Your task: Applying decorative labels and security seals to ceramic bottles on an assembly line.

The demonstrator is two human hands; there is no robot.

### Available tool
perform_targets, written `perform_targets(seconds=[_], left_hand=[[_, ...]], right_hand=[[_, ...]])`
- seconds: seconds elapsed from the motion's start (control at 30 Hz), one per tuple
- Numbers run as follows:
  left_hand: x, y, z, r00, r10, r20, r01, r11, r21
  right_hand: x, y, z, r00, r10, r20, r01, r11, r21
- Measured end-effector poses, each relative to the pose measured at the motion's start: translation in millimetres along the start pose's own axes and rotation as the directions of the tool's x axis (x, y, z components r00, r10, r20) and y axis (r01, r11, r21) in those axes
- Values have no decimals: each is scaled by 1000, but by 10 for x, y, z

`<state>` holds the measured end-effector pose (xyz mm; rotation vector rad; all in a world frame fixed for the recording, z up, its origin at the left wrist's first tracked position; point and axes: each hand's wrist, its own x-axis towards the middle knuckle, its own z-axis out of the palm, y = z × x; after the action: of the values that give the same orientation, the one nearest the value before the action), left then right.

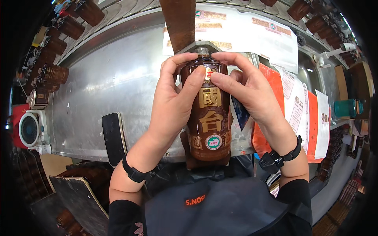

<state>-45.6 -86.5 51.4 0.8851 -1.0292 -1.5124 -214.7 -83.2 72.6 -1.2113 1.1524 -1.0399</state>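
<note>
A brown glazed bottle (210, 106) with gold raised characters and a small round green-and-white emblem lies with its neck away from me, resting on a dark support. My left hand (173, 88) curls around its left shoulder, index finger up beside the neck. From the other side my right hand (250, 84) grips the right shoulder in the same way. Both thumbs press on a small red-and-gold label (208, 75) just below the neck, partly hidden by them. The bottle mouth (202, 51) shows a clear top.
A phone (113, 138) lies left on the metal table (98, 90), with a small white fan (29, 129) beyond it. White label sheets (271, 47) and orange packs (271, 80) cover the right side. A brown board (178, 23) runs away from the bottle. Several brown bottles (55, 74) stand around the edges.
</note>
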Motion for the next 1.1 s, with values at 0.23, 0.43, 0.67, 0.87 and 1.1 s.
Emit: perform_targets(seconds=[0.23,0.43,0.67,0.87,1.1], left_hand=[[-12,19,16,1000,-13,-19,13,1000,-9],[7,36,56,1000,-17,17,17,1000,22],[20,22,48,1000,14,-24,-11,995,100],[27,21,-5,1000,-14,7,14,1000,11],[8,-12,-57,999,19,41,-24,993,115]], right_hand=[[-9,-59,-29,999,48,18,-48,998,-30],[-7,-73,-51,997,58,54,-56,998,-40],[-1,-69,-27,998,37,54,-34,998,-55],[14,-26,-51,996,55,71,-53,998,-24],[-10,-96,-14,995,89,45,-83,988,-129]])
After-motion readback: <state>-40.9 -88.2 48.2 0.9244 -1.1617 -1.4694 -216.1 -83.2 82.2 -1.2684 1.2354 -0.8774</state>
